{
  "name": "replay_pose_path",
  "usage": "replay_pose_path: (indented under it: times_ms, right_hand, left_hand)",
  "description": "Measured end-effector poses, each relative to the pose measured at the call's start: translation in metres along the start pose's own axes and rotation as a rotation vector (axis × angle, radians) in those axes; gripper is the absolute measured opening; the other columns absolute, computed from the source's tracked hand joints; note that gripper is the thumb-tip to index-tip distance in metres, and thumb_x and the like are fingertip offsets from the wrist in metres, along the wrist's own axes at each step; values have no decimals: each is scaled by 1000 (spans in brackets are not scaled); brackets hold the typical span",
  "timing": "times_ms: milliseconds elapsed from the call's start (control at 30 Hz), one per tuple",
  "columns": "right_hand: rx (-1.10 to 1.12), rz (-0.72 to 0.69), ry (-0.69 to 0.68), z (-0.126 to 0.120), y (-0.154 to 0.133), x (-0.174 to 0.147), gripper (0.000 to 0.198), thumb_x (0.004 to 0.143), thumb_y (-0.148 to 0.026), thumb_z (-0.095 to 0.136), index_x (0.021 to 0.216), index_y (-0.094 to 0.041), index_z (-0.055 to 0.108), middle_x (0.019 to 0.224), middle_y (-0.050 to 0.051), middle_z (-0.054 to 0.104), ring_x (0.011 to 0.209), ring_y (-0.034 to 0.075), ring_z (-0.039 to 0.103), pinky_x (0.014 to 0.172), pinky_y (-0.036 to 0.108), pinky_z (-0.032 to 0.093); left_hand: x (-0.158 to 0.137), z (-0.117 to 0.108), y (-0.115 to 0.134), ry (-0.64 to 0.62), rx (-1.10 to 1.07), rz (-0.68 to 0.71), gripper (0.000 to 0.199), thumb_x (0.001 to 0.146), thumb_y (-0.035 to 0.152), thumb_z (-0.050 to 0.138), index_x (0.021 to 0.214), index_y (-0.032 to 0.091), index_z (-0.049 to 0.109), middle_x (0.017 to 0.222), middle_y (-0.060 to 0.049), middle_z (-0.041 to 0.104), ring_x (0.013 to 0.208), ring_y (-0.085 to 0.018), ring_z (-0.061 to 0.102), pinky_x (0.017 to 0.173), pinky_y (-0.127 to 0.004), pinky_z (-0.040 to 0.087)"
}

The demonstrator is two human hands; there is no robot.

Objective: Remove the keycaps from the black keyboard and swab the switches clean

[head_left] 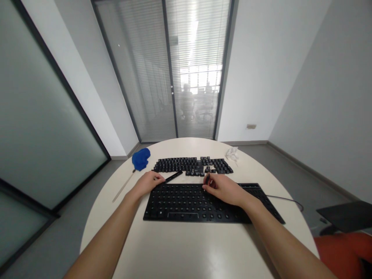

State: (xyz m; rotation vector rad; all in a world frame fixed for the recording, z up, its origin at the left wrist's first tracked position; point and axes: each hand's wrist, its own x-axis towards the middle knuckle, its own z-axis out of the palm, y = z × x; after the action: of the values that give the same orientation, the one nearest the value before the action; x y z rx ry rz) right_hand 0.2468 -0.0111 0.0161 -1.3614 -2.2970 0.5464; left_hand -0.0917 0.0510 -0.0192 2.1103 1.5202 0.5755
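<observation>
A black keyboard (pixel 183 201) with its keycaps off lies across the middle of the round table. My left hand (pixel 147 183) is at its upper left corner, fingers curled down on the edge. A long black bar (pixel 174 176), looking like a spacebar cap, slants away from those fingertips; whether they touch it is unclear. Over the keyboard's upper middle, my right hand (pixel 225 188) pinches a small black object (pixel 207 178) upright between thumb and fingers. Its exact kind is hard to make out. The right hand covers part of the key rows below it.
Loose black keycaps (pixel 176 164) stand in rows behind the keyboard. A blue cloth (pixel 141 159) and a thin pale stick (pixel 124 186) lie left. Crumpled white material (pixel 231 154) sits at the back right. A cable (pixel 286 198) runs off right, near an orange chair (pixel 343 254).
</observation>
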Motion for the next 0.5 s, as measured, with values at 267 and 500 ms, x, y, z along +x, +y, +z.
replay_pose_path:
  times_ms: [267,500]
  right_hand:
    - [-16,-10,-11,1,1,1,18,90,-36,58,93,-19,63,84,7,70,75,22,64,66,30,45]
    - [-16,-11,-15,1,2,1,18,90,-35,58,93,-19,63,84,6,70,75,21,64,65,29,44]
  left_hand:
    - [0,1,0,-19,74,-8,30,82,42,59,83,18,78,84,-6,77,77,-24,69,68,-28,46]
    - [-2,3,1,177,167,47,23,88,35,56,89,21,73,88,-5,75,81,-23,68,73,-29,46]
